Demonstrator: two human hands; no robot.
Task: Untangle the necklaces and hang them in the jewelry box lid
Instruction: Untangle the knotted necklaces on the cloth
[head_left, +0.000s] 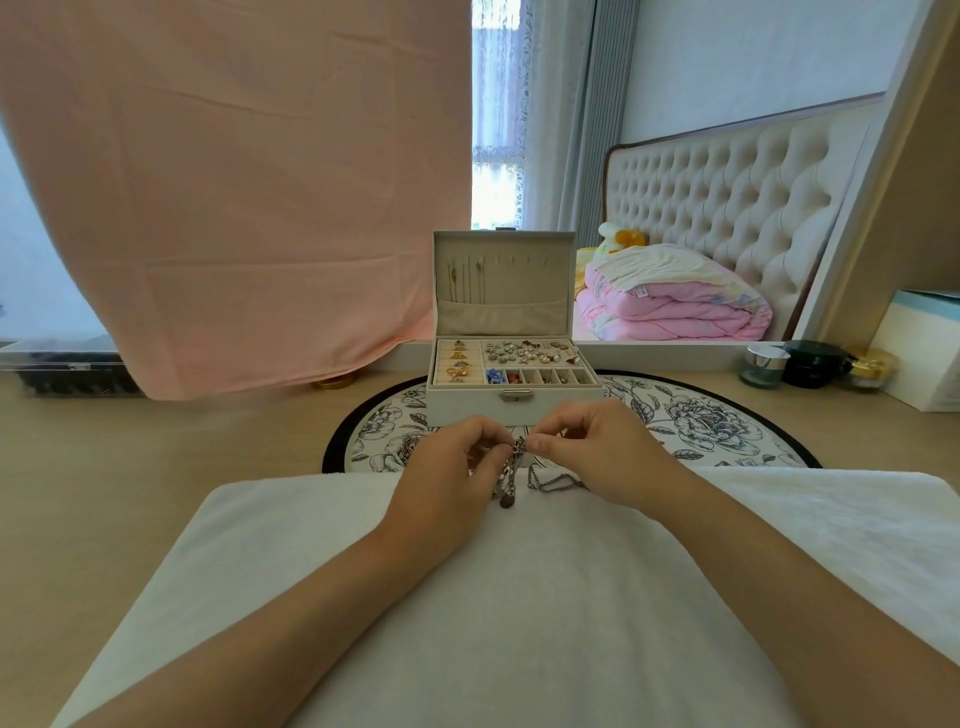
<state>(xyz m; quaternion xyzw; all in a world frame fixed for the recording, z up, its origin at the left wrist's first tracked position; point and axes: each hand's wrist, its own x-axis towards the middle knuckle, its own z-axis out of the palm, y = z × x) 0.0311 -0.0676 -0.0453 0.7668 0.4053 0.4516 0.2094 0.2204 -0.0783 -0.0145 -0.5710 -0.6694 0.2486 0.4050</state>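
Observation:
A white jewelry box (467, 402) stands open on a round floral mat, its lid (524, 247) upright. Two thin gold necklaces (466, 280) hang at the lid's left side; the other hooks are bare. The tray holds rings, earrings and small charms. Just in front of the box, my left hand (447, 467) and my right hand (597, 452) pinch a tangled bunch of silver chains (511, 475) between thumb and fingertips. Loops of chain (556, 486) trail onto the white towel under my right hand. A dark pendant hangs at the bottom of the bunch.
A white towel (467, 597) covers the near desk. The floral mat (701, 421) lies under the box. Small cosmetic jars (815, 364) and a white box (924, 353) stand at the right. A pink cloth (234, 182) hangs at the left; a mirror behind reflects a bed.

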